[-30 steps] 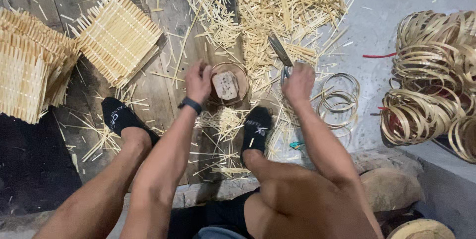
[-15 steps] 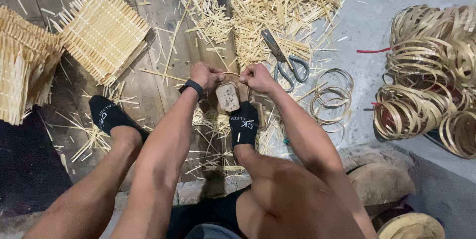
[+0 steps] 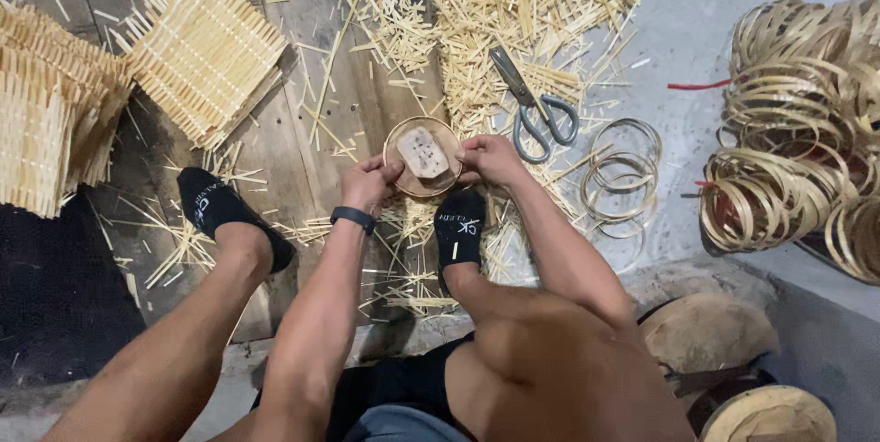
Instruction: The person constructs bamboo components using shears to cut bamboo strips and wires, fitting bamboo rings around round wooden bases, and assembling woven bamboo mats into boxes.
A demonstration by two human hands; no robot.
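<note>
A small round wooden mould ringed by a thin bamboo hoop (image 3: 423, 157) sits low over the floor between my feet. My left hand (image 3: 368, 182), with a black band on its wrist, grips the left rim. My right hand (image 3: 491, 160) grips the right rim. Both sets of fingers curl around the hoop. Grey-handled scissors (image 3: 532, 107) lie on the bamboo slivers just beyond my right hand.
Woven bamboo mats (image 3: 203, 50) lie at upper left, with a taller stack (image 3: 41, 112) at the far left. Loose bamboo rings (image 3: 623, 171) rest on the floor at right, and a big heap of hoops (image 3: 797, 130) beyond. Slivers (image 3: 513, 2) litter the planks.
My right hand came away from the scissors and joined my left hand on the round mould. Both hands now hold its rim flat and face up.
</note>
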